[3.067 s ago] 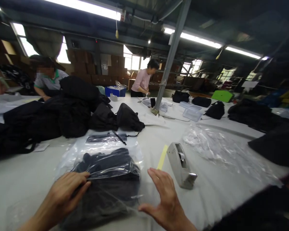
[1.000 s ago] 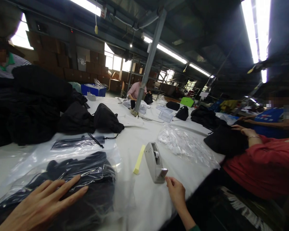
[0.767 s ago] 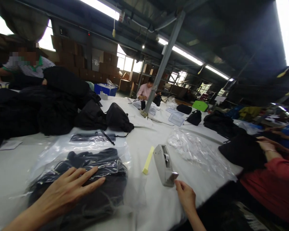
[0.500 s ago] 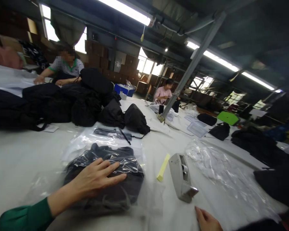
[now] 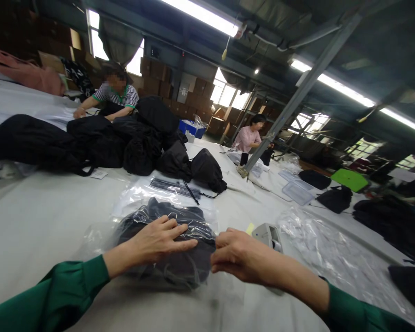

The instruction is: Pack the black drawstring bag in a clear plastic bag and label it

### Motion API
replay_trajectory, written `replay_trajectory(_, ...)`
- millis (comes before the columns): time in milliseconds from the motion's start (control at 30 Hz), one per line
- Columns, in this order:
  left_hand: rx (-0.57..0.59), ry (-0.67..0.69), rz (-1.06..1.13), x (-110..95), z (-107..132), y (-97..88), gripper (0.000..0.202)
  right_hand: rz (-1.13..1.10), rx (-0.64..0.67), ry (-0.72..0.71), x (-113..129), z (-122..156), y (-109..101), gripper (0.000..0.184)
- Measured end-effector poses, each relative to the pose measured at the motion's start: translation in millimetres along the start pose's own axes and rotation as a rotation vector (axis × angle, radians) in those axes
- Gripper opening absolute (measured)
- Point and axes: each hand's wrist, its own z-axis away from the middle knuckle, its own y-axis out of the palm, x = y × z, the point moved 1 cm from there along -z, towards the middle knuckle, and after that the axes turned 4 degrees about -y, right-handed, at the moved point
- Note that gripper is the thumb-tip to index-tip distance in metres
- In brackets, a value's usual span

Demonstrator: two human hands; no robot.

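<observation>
A folded dark fabric item (image 5: 192, 265) lies in a clear plastic bag (image 5: 209, 213) on the white table, and the bag's upper end bears a dark striped panel (image 5: 174, 188). My left hand (image 5: 161, 242) rests flat on top of the bag, fingers stretched out. At the bag's right edge is my right hand (image 5: 235, 253), its fingers pinched together; what they hold, if anything, is hidden. Behind my right wrist stands a grey tape dispenser (image 5: 268, 232), partly covered, with the tip of a yellow strip (image 5: 250, 228) beside it.
Black drawstring bags (image 5: 141, 150) are heaped along the table's far side. Loose clear plastic bags (image 5: 318, 249) spread to the right, near more black fabric (image 5: 383, 226). A slanted metal post (image 5: 290, 110) rises beyond. Two people (image 5: 119, 94) (image 5: 247, 138) work farther back.
My right hand has come up from the lower edge, past the tape dispenser, to the bag's right side. My left hand stays flat on the bag. The view has shifted left.
</observation>
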Motion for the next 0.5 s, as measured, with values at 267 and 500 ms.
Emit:
replay_trajectory(267, -0.054, 0.013, 0.024, 3.2, -0.2, 1.5, 0.059, 0.454, 0.315, 0.076, -45.6, -49.7, 24.9, 0.018)
replay_trajectory(500, -0.103, 0.022, 0.04, 4.6, -1.2, 7.1, 0.05, 0.331, 0.227, 0.257, -59.9, -57.6, 15.4, 0.048)
